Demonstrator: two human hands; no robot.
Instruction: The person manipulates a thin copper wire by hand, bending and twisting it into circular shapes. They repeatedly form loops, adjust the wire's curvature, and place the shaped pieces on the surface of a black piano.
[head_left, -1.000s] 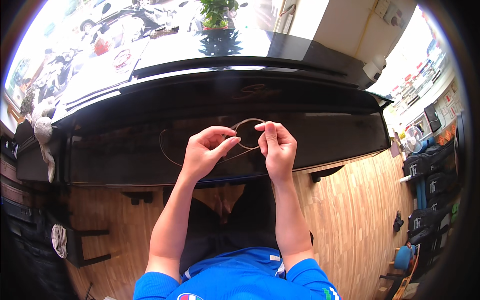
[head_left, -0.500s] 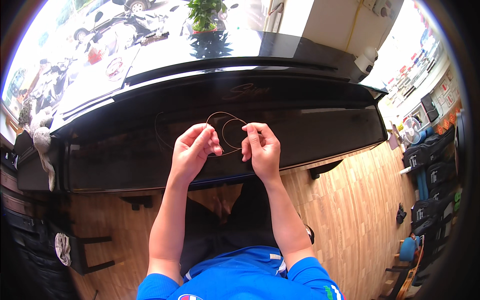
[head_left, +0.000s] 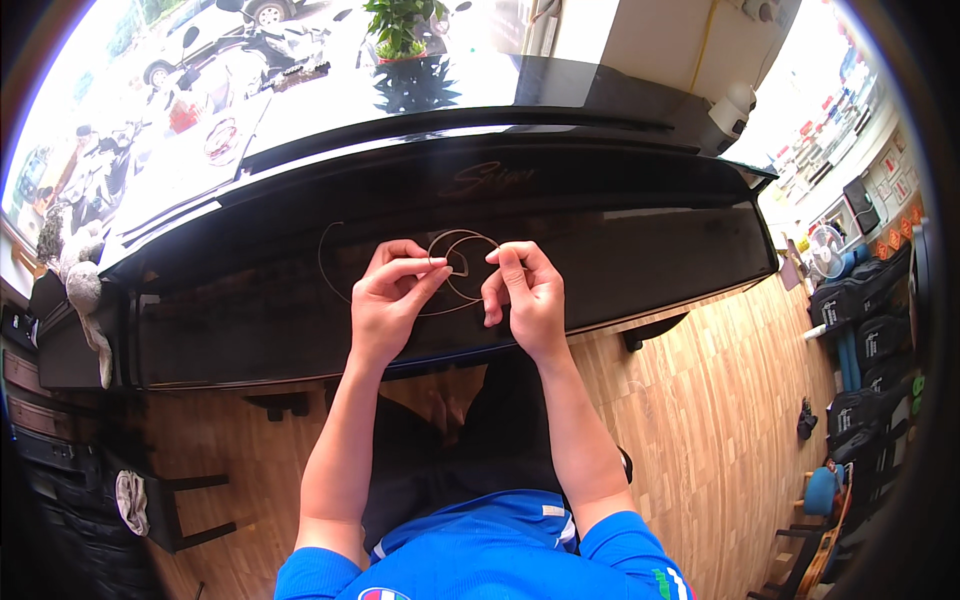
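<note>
I see the left hand (head_left: 385,308) pinching a thin coiled wire (head_left: 463,232) between thumb and forefinger, while the right hand (head_left: 537,300) has its fingers closed on the loops' right side. The coil is held over the black piano (head_left: 660,248).

Lit by daylight from upper left, blown out to white across the glossy piano top (head_left: 335,108), bent and darkened toward the fisheye rim.

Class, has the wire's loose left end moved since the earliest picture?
Yes: the wire's loose end now appears higher in view, farther from the piano's front edge.
</note>
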